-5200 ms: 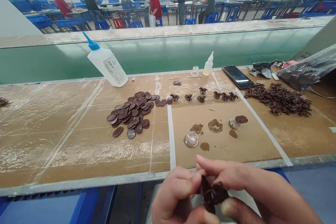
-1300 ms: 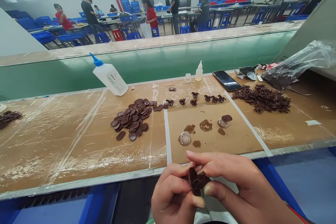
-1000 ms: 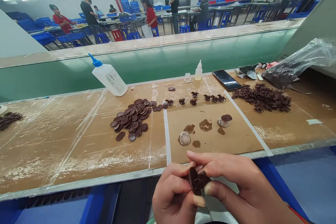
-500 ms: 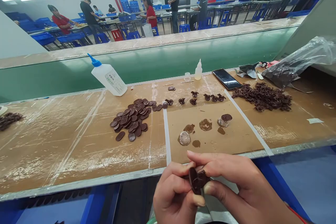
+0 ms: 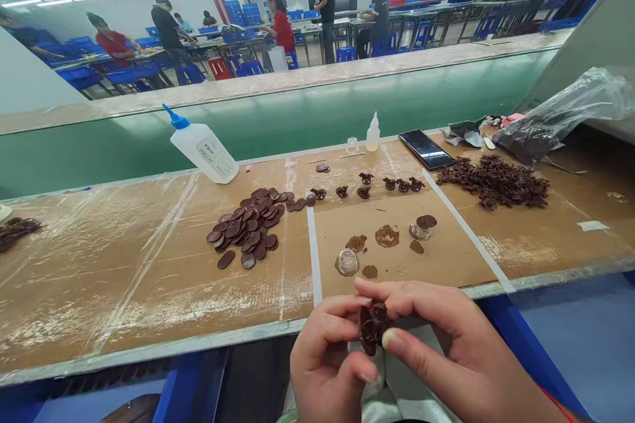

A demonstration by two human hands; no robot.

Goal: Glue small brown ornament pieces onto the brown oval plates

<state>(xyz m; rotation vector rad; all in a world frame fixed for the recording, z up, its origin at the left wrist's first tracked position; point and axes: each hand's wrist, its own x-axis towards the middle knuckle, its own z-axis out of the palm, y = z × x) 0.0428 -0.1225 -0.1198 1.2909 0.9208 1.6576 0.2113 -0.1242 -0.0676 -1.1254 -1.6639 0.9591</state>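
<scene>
Between the thumb and fingers of my right hand (image 5: 431, 337) is a small dark brown figurine (image 5: 374, 326) with an oval base, held just off the table's front edge. My left hand (image 5: 330, 357) is curved around its left side, fingertips against the base and thumb apart below it. Past my hands, two clear round glass pieces lie on a cardboard sheet: one bare glass piece (image 5: 346, 262), and another glass piece (image 5: 419, 231) with a dark brown oval disc (image 5: 426, 221) on top. Several similar small figurines (image 5: 364, 192) stand in a loose row behind.
A pile of brown oval discs (image 5: 248, 225) lies left of the cardboard (image 5: 397, 271). Behind are a white blue-capped bottle (image 5: 206, 152), a small dropper bottle (image 5: 373, 134) and a phone (image 5: 426, 149). Right, loose brown pieces (image 5: 493, 182) lie beside a plastic bag (image 5: 565, 115). People work in the background.
The figurine has been turned, so its detailed side faces me more. My left thumb has come away from the disc-like base; my right hand keeps its pinch.
</scene>
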